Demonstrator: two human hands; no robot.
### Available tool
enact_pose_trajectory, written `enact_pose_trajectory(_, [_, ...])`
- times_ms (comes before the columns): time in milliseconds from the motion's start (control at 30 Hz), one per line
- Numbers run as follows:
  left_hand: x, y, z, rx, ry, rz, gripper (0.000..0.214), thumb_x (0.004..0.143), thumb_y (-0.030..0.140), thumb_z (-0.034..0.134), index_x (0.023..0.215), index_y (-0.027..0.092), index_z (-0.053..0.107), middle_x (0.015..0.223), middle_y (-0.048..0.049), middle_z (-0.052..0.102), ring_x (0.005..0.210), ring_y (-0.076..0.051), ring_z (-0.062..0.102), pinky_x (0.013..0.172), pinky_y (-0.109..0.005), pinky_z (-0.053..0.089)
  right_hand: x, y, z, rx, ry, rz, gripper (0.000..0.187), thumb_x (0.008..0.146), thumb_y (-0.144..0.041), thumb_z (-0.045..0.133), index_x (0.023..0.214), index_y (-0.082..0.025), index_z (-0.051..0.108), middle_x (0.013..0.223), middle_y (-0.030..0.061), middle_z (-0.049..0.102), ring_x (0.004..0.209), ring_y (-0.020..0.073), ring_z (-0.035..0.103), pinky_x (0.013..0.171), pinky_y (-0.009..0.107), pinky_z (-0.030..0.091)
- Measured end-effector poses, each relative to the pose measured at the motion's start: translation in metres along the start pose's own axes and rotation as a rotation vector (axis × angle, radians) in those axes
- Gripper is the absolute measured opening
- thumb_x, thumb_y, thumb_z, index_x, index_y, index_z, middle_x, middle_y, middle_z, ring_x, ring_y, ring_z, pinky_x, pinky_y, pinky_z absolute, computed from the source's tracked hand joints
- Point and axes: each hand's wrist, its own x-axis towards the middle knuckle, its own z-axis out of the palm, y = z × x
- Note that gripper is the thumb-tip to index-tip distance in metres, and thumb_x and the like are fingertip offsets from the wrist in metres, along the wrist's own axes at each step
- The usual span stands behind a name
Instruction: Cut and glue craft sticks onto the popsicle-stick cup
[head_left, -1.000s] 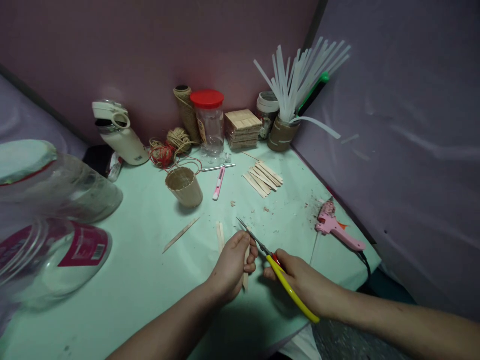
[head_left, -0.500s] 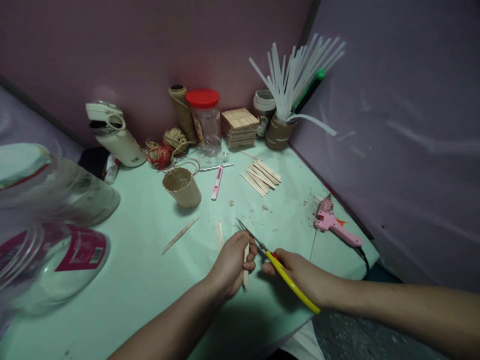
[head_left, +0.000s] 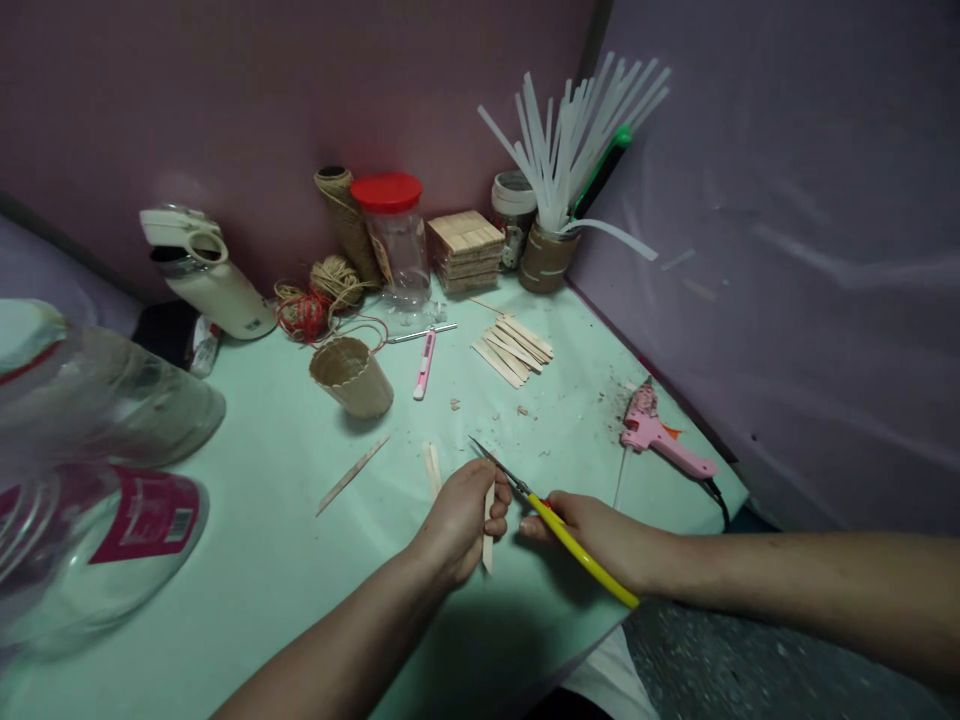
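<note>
The table [head_left: 262, 570] bears sticks [head_left: 514, 350], cutter [head_left: 424, 366], glue gun [head_left: 658, 440].

Up tilts the yellow scissors handle [head_left: 581, 556] in the right hand [head_left: 611, 540]; the view turns, cream bottle [head_left: 221, 300] sliding farther from the left hand [head_left: 459, 515].

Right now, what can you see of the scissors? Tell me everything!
The scissors have slim, dark, metal-looking blades and a smooth yellow handle, with a bit of red showing. The right hand grips them. They slant, tips pointing forward and left, blades beside the left hand's fingers. How far they're open is hard to tell.
</note>
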Motion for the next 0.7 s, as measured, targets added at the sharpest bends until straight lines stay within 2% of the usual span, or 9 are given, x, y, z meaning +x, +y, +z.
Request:
enact_pose_trajectory(133, [0.001,0.004,0.001,0.033,0.016,-0.035,0.016,0.084,0.017,0.044,0.07,0.014,0.05,0.058,0.0015,0.046,0.044,-0.004,0.035,0.039,-0.016,0.021,0.003,0.002,0.001,-0.012,0.0,-0.022,0.051,0.078,-0.065,0.057,0.082,-0.014,0.062,0.077,0.0069,0.065,0.069,0.0184,0.055,0.06,0.028,0.04])
enact_pose_trajectory(300, [0.0,0.007,0.002,0.04,0.027,-0.05,0.017,0.084,0.015,0.042,0.07,0.014,0.051,0.058,0.0012,0.046,0.043,-0.004,0.036,0.039,-0.016,0.024,0.001,-0.005,-0.002,-0.003,-0.054,-0.053,0.044,0.083,-0.057,0.053,0.074,-0.015,0.059,0.063,0.0011,0.056,0.061,0.0144,0.047,0.059,0.027,0.037])
enact_pose_trajectory(700, [0.0,0.006,0.009,0.045,0.005,-0.042,0.016,0.083,0.016,0.044,0.069,0.014,0.05,0.058,0.0012,0.047,0.044,-0.005,0.037,0.039,-0.016,0.025,-0.006,-0.005,-0.004,-0.011,-0.051,-0.053,0.038,0.084,-0.05,0.052,0.071,-0.015,0.056,0.061,0.0007,0.052,0.06,0.0132,0.044,0.053,0.024,0.034])
